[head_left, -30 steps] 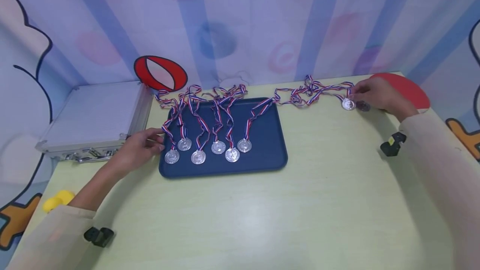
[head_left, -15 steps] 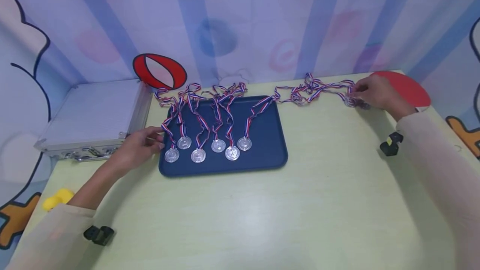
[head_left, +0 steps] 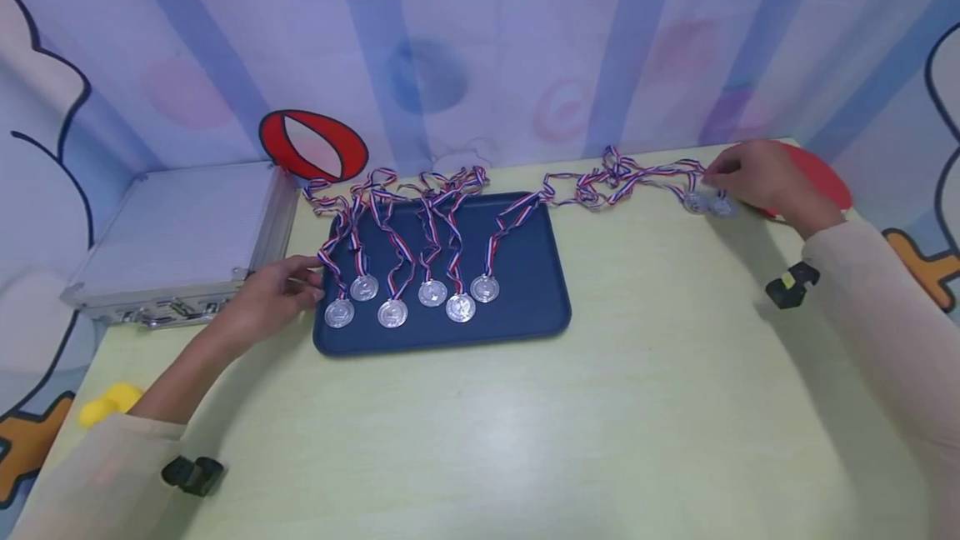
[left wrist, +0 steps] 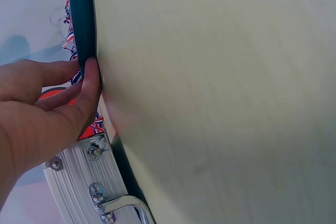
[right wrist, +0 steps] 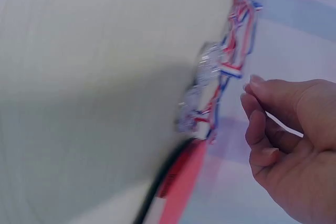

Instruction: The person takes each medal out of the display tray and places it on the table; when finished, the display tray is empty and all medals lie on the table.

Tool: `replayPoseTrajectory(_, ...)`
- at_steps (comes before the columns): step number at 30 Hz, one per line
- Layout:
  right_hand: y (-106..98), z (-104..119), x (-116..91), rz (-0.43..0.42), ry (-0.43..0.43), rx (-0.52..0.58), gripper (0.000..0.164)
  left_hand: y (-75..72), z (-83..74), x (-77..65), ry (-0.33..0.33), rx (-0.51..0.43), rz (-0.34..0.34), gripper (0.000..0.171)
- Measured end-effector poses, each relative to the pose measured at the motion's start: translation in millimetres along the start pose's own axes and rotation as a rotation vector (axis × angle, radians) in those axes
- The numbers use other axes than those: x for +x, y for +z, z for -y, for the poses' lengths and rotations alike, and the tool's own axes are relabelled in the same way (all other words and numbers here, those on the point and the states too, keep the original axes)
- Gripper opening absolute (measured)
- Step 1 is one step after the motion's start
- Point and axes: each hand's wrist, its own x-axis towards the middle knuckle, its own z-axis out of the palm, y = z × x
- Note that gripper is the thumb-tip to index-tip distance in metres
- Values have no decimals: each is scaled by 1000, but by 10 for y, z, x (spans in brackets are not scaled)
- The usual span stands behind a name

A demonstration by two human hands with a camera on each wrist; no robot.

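- Two medals [head_left: 696, 203] are laid near the far right corner of the table [head_left: 615, 373], ribbons [head_left: 636, 177] trailing leftward.
- Right hand [head_left: 761, 177], fingers curled, apparently empty, is positioned just right of them.
- Tray [head_left: 525, 307] left edge is pinched by left hand [head_left: 273, 298].

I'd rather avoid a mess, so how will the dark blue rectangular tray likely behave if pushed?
The tray will probably slide rather than tip, lying broad and flat. The round silver medals on it might shift, seeming loose. The red, white and blue ribbons could drag, draped over its far rim.
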Motion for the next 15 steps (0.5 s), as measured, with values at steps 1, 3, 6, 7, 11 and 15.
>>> replayPoseTrajectory(1,-24,38,-15,2,-3,0,32,-3,2,-3,-3,-1,0,50)
replayPoseTrajectory(3,-63,116,-60,-6,-22,11,33,-7,4,-3,-2,-3,-3,50)
replayPoseTrajectory(6,-82,264,-167,-24,-81,34,28,-3,-1,0,-6,0,-4,50)
replayPoseTrajectory(7,-80,324,-198,-38,-110,39,27,-3,-1,2,-7,3,-5,50)
replayPoseTrajectory(11,-58,628,-303,-42,-207,47,22,-1,2,0,-4,8,-8,49)
replayPoseTrajectory(15,7,942,-379,-1,-276,40,19,-6,11,4,7,3,-9,49)
